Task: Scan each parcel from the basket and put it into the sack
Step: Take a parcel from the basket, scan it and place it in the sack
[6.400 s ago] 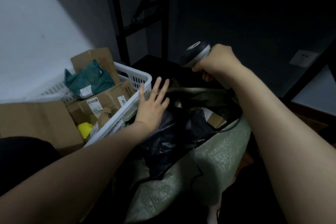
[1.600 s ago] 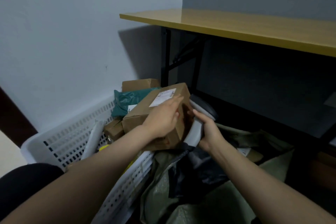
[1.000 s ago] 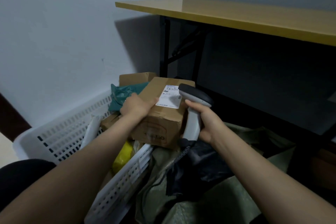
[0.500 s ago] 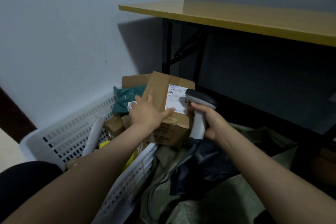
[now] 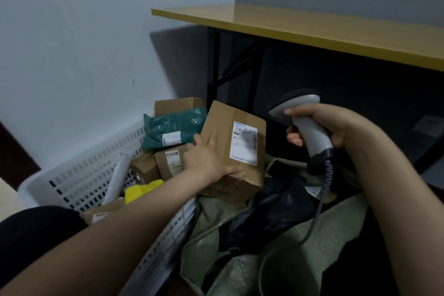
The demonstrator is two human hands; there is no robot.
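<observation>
A brown cardboard box (image 5: 222,122) with a white shipping label leans over the rim of the white plastic basket (image 5: 84,175), label facing me. My left hand (image 5: 204,158) lies flat on its face, fingers spread and thumb along the lower edge. My right hand (image 5: 324,125) grips the handle of a grey barcode scanner (image 5: 310,132), held to the right of the box and apart from it, head pointing left. The scanner's coiled cable drops into the green woven sack (image 5: 276,264), which stands open below.
Inside the basket lie a teal mailer bag (image 5: 175,125), smaller cardboard boxes (image 5: 168,163) and a yellow parcel (image 5: 141,190). Black plastic bags (image 5: 276,211) fill the sack's mouth. A yellow-topped table (image 5: 312,29) on black legs overhangs at the back. White wall on the left.
My right hand has drawn the scanner back to the right, off the label. My left hand has stayed spread on the box, which leans much as before.
</observation>
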